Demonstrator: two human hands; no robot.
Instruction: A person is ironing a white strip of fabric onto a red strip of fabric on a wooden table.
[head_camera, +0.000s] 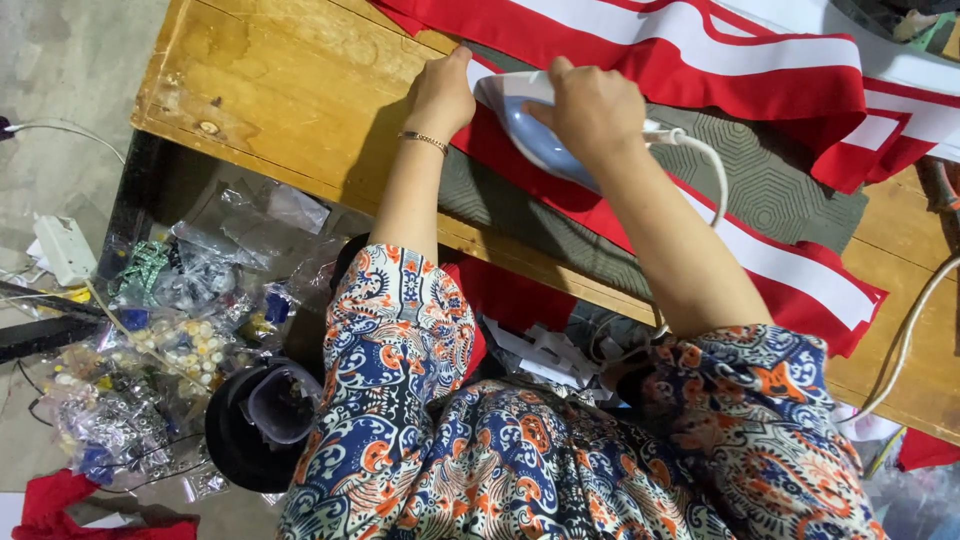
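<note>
R hand (592, 105) is the nearer of the 2, fingers wrapped tight round the handle of the pale blue iron (530, 125); the iron sits right under that palm, sole on the cloth, nose aimed away from the fingers toward L hand (442, 92). L hand lies just past the nose, fingers together & pressed flat on the red-and-white striped fabric (700, 50). Strip's long axis runs across the wooden table (290, 90), continuing beyond both sets of fingertips over the grey patterned pad (770, 180).

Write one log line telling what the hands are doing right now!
left hand: pressing red and white fabric flat | right hand: gripping blue iron on fabric | surface: wooden table
</note>
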